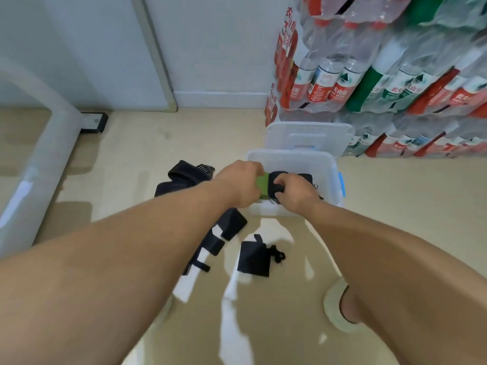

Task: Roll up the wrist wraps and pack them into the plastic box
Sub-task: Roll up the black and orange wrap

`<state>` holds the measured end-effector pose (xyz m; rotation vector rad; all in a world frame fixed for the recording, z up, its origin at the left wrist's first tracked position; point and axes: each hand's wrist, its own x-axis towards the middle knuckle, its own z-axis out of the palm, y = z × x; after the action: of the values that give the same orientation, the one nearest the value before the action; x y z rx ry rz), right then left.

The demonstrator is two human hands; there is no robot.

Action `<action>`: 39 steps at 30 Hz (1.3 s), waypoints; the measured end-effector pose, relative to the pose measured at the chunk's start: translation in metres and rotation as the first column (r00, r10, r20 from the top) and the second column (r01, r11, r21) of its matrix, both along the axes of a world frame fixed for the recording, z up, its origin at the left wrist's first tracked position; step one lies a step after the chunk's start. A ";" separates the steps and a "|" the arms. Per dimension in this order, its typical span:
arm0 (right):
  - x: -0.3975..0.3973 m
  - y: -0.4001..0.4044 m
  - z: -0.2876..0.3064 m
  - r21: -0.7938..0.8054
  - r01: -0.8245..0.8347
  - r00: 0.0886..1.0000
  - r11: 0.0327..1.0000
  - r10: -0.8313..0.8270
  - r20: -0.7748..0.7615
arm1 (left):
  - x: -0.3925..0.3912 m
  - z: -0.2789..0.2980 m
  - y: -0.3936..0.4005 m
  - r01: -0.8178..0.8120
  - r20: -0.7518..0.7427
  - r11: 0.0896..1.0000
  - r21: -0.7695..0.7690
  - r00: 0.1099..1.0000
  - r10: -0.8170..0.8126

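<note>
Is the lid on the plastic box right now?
No, the lid stands propped behind the open plastic box, and both hands reach into it.

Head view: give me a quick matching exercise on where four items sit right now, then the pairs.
Things:
1. plastic box
2. lid
3. flat black wrap
4. rolled black wrap

Places:
A. on the floor, nearer the person than the box
B. gripped by the right hand over the box
C. behind the box, against the bottled water packs
D. open on the floor

Pairs: 1-D, 2-C, 3-A, 4-B
</note>
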<state>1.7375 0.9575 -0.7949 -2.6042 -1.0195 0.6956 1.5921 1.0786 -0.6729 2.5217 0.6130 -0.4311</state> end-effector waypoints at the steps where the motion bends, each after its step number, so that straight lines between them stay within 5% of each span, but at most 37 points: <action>1: 0.012 -0.001 -0.009 -0.047 0.025 0.999 0.999 -0.026 -0.018 | 0.016 -0.013 -0.001 0.027 -0.003 1.000 0.008 1.000 -0.027; 6: 0.066 -0.004 -0.051 -0.220 -0.014 0.999 0.975 0.021 0.029 | 0.075 -0.088 -0.006 0.181 -0.170 0.981 0.074 0.971 -0.166; 13: 0.105 0.017 -0.090 -0.413 -0.193 0.981 0.890 0.188 -0.054 | 0.121 -0.167 0.009 0.175 -0.291 0.967 0.186 0.950 -0.116; 31: 0.093 0.021 -0.117 -0.345 -0.141 0.978 0.928 0.185 0.100 | 0.142 -0.212 0.013 0.239 -0.314 0.908 0.345 0.941 -0.129; 39: 0.090 0.017 -0.073 -0.253 -0.144 0.974 0.957 0.183 0.137 | 0.134 -0.181 0.015 0.170 -0.209 0.938 0.302 0.972 -0.109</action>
<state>1.8280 0.9746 -0.8682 -2.8457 -1.2847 0.6980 1.7263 1.0939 -0.8540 2.8669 0.6168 -0.6798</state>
